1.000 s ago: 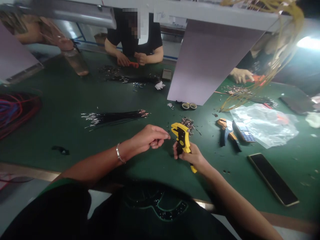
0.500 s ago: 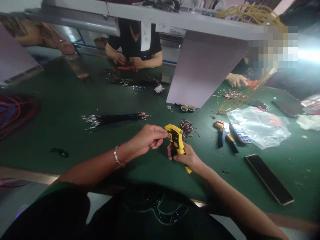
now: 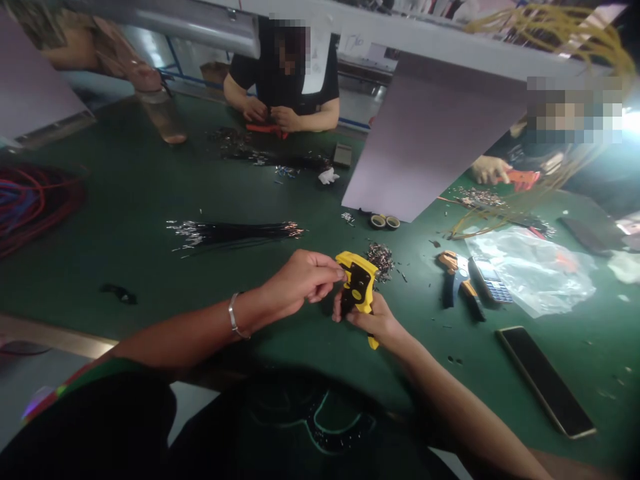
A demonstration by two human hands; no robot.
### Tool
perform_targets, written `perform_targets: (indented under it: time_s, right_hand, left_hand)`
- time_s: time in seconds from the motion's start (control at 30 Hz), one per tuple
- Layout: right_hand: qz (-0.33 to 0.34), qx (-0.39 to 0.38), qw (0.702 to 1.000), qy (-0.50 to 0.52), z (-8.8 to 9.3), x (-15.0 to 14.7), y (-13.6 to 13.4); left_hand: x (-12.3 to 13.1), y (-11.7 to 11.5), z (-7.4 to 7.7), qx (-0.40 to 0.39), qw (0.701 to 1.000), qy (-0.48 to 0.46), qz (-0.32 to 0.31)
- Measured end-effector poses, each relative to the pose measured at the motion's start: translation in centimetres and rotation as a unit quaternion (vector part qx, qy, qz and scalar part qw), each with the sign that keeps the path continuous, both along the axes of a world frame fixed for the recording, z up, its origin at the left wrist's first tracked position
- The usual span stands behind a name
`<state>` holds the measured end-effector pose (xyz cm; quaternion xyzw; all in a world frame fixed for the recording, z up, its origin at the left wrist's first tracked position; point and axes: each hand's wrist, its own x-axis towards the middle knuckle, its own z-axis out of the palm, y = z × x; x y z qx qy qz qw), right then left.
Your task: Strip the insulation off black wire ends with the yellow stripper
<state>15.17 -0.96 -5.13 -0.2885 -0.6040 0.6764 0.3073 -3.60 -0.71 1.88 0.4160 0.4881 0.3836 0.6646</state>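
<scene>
My right hand (image 3: pixel 373 317) grips the handle of a yellow-and-black wire stripper (image 3: pixel 357 288), which stands nearly upright. My left hand (image 3: pixel 303 283) is pinched against the stripper's upper end, and anything thin between its fingertips is too small to see. Just beyond the tool lies a small pile of metal-ended wire scraps (image 3: pixel 380 260). A bundle of black wires with bare metal ends (image 3: pixel 235 233) lies farther left on the green mat (image 3: pixel 150 193).
Right of my hands lie orange-handled pliers (image 3: pixel 457 283), a keypad phone (image 3: pixel 490 281), a plastic bag (image 3: pixel 533 273) and a smartphone (image 3: pixel 546 380). Co-workers' hands (image 3: pixel 270 119) work across the bench. A grey divider panel (image 3: pixel 430 140) stands beyond, with red-and-blue wire (image 3: pixel 30 207) at far left.
The stripper has swung more upright in my right hand. My left fingertips have closed up against its upper end. The whole view has shifted slightly.
</scene>
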Motion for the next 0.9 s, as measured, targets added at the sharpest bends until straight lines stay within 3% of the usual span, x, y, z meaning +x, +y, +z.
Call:
perform_targets:
  time_s: [0.37,0.53,0.73,0.9]
  right_hand:
    - [0.005,-0.025,0.999,0.033,0.0,0.6,-0.4]
    - [-0.03,-0.06,0.994,0.081,-0.4,0.9,0.0]
    - [-0.05,-0.084,0.991,0.093,-0.8,1.0,0.2]
    - [-0.068,-0.048,0.996,0.038,0.1,0.9,-0.4]
  left_hand:
    - [-0.1,0.1,0.2,0.007,1.0,0.003,-0.008]
    - [0.1,-0.2,0.5,0.004,1.0,0.012,-0.01]
    - [0.7,-0.4,-0.5,0.01,0.999,0.02,-0.026]
    - [0.9,-0.5,-1.1,0.013,0.999,0.016,-0.038]
